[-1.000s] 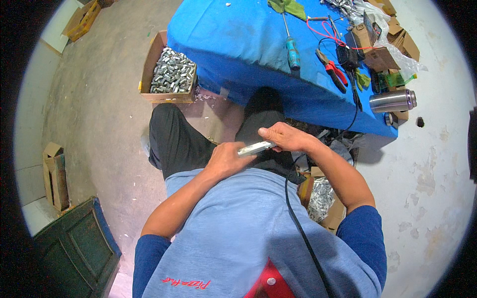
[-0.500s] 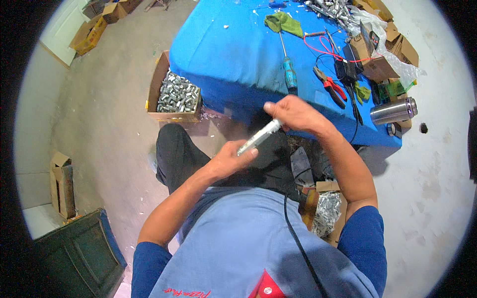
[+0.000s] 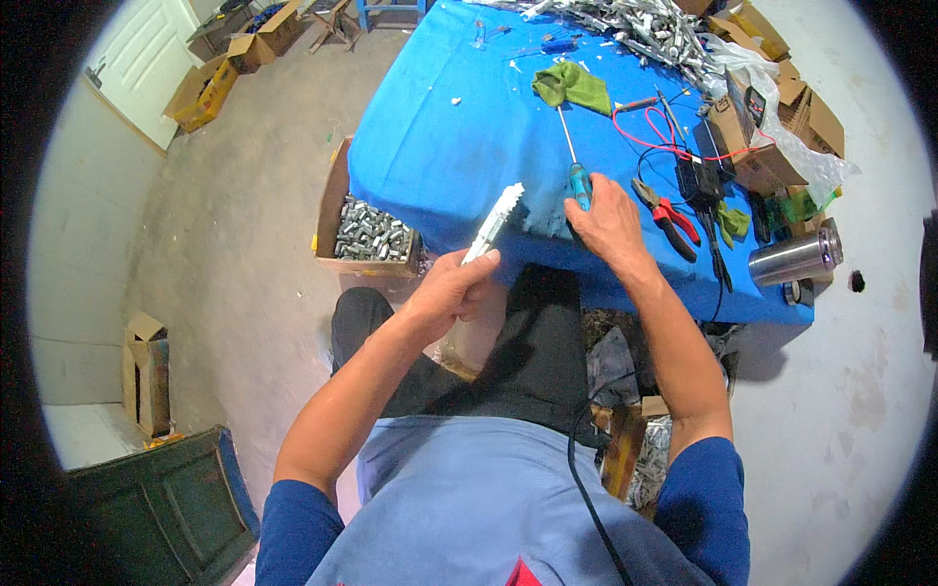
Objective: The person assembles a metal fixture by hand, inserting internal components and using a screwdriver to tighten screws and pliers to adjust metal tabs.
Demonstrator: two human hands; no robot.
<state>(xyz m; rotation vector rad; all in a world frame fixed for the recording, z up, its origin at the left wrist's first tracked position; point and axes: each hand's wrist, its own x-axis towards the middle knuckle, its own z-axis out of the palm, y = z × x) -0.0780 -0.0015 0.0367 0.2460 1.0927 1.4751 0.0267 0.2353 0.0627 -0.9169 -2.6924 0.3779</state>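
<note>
My left hand [image 3: 451, 293] is closed round the lower end of a slim whitish-silver stick-like part [image 3: 495, 223], whose ragged upper end points up and away from me. I cannot make out its exact kind. At the table's near edge, my right hand [image 3: 608, 227] has its fingers round the teal handle of a screwdriver [image 3: 579, 186]. The screwdriver's shaft points away from me, its tip reaching a green cloth [image 3: 572, 86]. Right of that hand lies a pair of pliers [image 3: 667, 221] with red and black handles.
The blue-covered table [image 3: 430, 127] bears a heap of silvery parts [image 3: 645, 34] at its far side. Red and black cables [image 3: 674, 146] and a steel flask [image 3: 796, 257] lie to the right. A carton of small metal cylinders [image 3: 371, 232] stands on the floor at the left.
My right hand has let go of the stick-like part and moved to the screwdriver's handle. The left hand keeps the part, now more upright. The view has shifted slightly.
</note>
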